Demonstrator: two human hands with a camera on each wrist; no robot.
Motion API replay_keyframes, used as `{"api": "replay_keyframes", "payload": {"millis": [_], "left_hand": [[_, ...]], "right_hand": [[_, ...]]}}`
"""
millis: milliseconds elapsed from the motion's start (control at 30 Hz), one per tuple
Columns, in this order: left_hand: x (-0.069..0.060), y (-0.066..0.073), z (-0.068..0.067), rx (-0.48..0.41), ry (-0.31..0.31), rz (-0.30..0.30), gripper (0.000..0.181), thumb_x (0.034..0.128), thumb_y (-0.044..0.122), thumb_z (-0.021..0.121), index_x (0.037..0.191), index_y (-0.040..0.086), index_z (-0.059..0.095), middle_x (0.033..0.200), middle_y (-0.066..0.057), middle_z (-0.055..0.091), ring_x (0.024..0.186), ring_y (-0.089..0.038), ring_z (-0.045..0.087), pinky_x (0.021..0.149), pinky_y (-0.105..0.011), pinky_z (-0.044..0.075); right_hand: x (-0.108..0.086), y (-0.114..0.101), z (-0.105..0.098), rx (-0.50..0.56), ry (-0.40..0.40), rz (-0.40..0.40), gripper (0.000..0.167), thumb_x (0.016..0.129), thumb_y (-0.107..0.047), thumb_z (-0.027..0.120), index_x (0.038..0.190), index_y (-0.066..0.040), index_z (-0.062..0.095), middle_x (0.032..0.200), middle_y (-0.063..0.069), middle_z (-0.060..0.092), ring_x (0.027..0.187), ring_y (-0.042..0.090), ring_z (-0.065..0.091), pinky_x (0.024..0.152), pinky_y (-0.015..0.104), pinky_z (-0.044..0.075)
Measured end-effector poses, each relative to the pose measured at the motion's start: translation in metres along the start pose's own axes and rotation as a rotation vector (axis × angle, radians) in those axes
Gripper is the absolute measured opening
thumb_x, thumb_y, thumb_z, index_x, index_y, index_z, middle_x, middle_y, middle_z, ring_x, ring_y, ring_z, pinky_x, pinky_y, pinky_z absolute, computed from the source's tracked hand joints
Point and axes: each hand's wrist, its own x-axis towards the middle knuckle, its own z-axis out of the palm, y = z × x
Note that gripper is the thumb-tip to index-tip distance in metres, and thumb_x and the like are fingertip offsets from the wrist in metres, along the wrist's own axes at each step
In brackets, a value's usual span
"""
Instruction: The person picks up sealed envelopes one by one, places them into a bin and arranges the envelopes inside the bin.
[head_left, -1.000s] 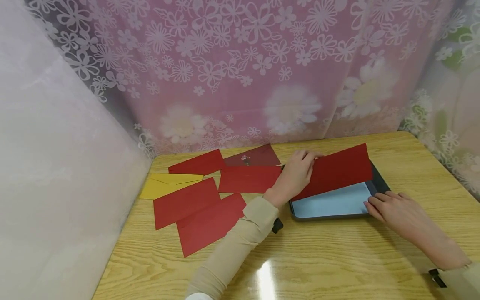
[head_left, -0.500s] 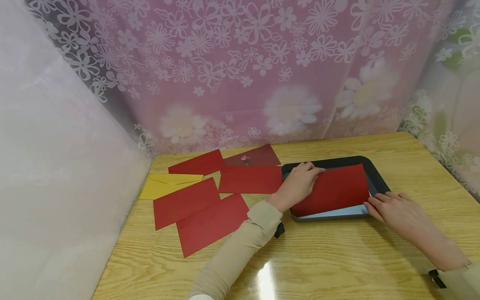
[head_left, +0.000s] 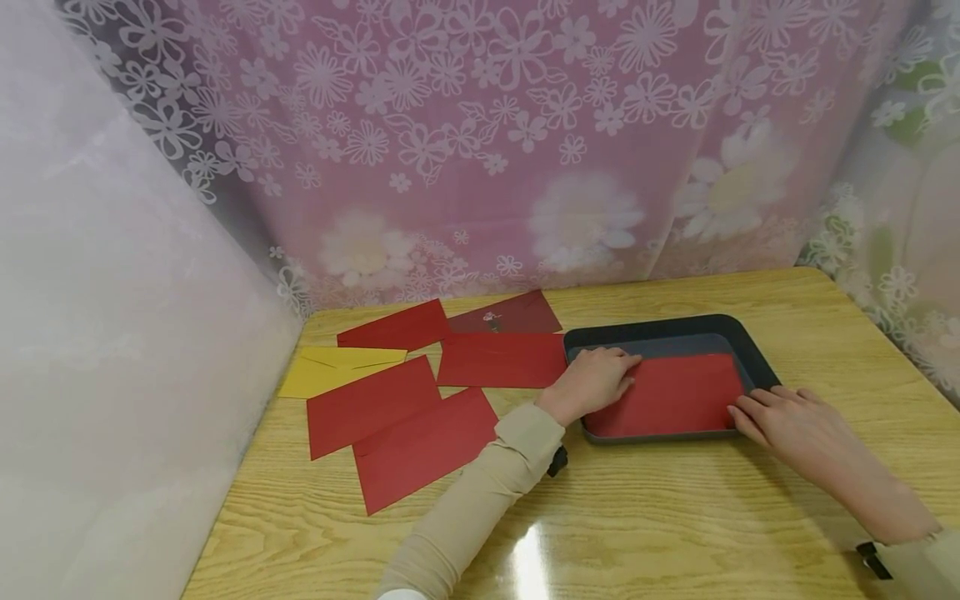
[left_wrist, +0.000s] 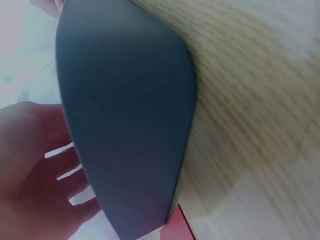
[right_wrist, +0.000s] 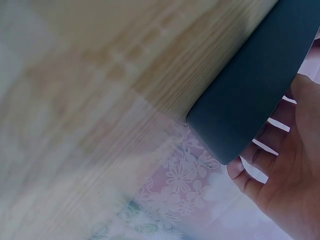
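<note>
Your red envelope (head_left: pixel 682 392) lies inside the dark tray (head_left: pixel 660 327), toward its near side. Expect it to handle as light, fairly stiff paper, easy to crease and apt to slide, so hold it lightly near a short end or by its far edge. Your left hand (head_left: pixel 591 382) rests at its left end; you can't tell from here whether thumb and fingers pinch the paper. Your right hand (head_left: pixel 795 429) grips the tray's near right corner. The envelope hides most of the tray floor, so anything beneath can't be made out. Left of the tray, four loose red envelopes (head_left: pixel 373 408), a yellow envelope (head_left: pixel 322 375) and a maroon envelope (head_left: pixel 517 313) lie on the tabletop (head_left: pixel 645 517).
</note>
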Motion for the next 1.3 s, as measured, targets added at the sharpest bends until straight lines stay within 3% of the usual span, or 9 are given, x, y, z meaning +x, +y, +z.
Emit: {"api": "replay_keyframes", "payload": {"millis": [133,267,467,567,767,900,1000,1133,1300], "left_hand": [[-0.006,-0.006,-0.005,-0.017,0.081,0.000,0.031,0.1061,0.033,0.055,0.132,0.025,0.069,0.131,0.007,0.065,0.115,-0.008,0.063,0.090,-0.023,0.052],[-0.013,-0.011,-0.014,-0.007,0.250,-0.017,0.026,0.1071,0.032,0.053,0.123,0.026,0.072,0.118,0.010,0.069,0.104,-0.006,0.065,0.085,-0.024,0.051],[-0.027,-0.015,-0.031,0.063,0.530,-0.029,0.021,0.1057,0.033,0.055,0.113,0.024,0.072,0.107,0.011,0.072,0.100,-0.005,0.067,0.089,-0.025,0.052],[-0.036,-0.019,-0.038,0.106,0.618,-0.029,0.021,0.1057,0.034,0.055,0.110,0.022,0.072,0.105,0.010,0.072,0.099,-0.007,0.068,0.084,-0.024,0.051],[-0.055,-0.033,-0.044,0.127,0.671,-0.056,0.023,0.1065,0.033,0.053,0.107,0.021,0.072,0.100,0.008,0.072,0.095,-0.010,0.067,0.075,-0.025,0.047],[-0.070,-0.048,-0.045,0.114,0.671,-0.097,0.019,0.1044,0.032,0.058,0.106,0.019,0.072,0.097,0.006,0.072,0.090,-0.012,0.065,0.076,-0.027,0.049],[-0.083,-0.061,-0.045,0.099,0.674,-0.137,0.017,0.1029,0.031,0.061,0.104,0.018,0.072,0.096,0.005,0.072,0.091,-0.015,0.066,0.082,-0.030,0.052],[-0.099,-0.080,-0.042,0.091,0.687,-0.180,0.017,0.1028,0.029,0.062,0.103,0.016,0.072,0.096,0.002,0.072,0.092,-0.017,0.066,0.081,-0.032,0.053],[-0.119,-0.099,-0.038,0.055,0.698,-0.226,0.017,0.1022,0.027,0.063,0.103,0.013,0.072,0.096,-0.001,0.072,0.089,-0.019,0.066,0.075,-0.033,0.051]], "right_hand": [[0.000,0.000,0.002,0.012,0.020,0.001,0.020,0.095,-0.027,0.066,0.087,-0.010,0.072,0.079,0.001,0.063,0.071,0.028,0.059,0.064,0.049,0.050],[-0.001,0.001,0.002,0.012,0.015,0.001,0.024,0.098,-0.029,0.062,0.088,-0.009,0.072,0.081,0.002,0.064,0.072,0.028,0.060,0.066,0.050,0.050],[-0.001,0.002,0.001,0.009,0.010,-0.002,0.029,0.100,-0.031,0.059,0.089,-0.009,0.072,0.082,0.002,0.065,0.072,0.028,0.061,0.066,0.051,0.050],[-0.001,0.002,0.002,0.011,0.014,-0.008,0.032,0.102,-0.033,0.057,0.088,-0.009,0.072,0.080,0.002,0.064,0.071,0.028,0.060,0.065,0.050,0.051],[-0.001,0.003,0.002,0.018,0.024,-0.021,0.031,0.102,-0.034,0.058,0.086,-0.011,0.071,0.078,-0.001,0.062,0.069,0.026,0.059,0.061,0.048,0.050],[-0.001,0.004,0.003,0.019,0.048,-0.042,0.050,0.108,-0.046,0.041,0.083,-0.013,0.068,0.076,-0.002,0.058,0.065,0.024,0.055,0.055,0.043,0.045],[0.000,0.003,0.003,0.020,0.052,-0.046,0.053,0.109,-0.048,0.038,0.081,-0.014,0.067,0.074,-0.003,0.057,0.064,0.023,0.054,0.052,0.039,0.042],[0.000,0.002,0.002,0.020,0.039,-0.034,0.044,0.107,-0.042,0.047,0.083,-0.013,0.069,0.076,-0.002,0.059,0.066,0.024,0.055,0.054,0.041,0.045],[0.000,0.002,0.002,0.021,0.027,-0.029,0.055,0.108,-0.047,0.040,0.088,-0.008,0.072,0.080,0.003,0.064,0.070,0.029,0.059,0.059,0.048,0.050]]}}
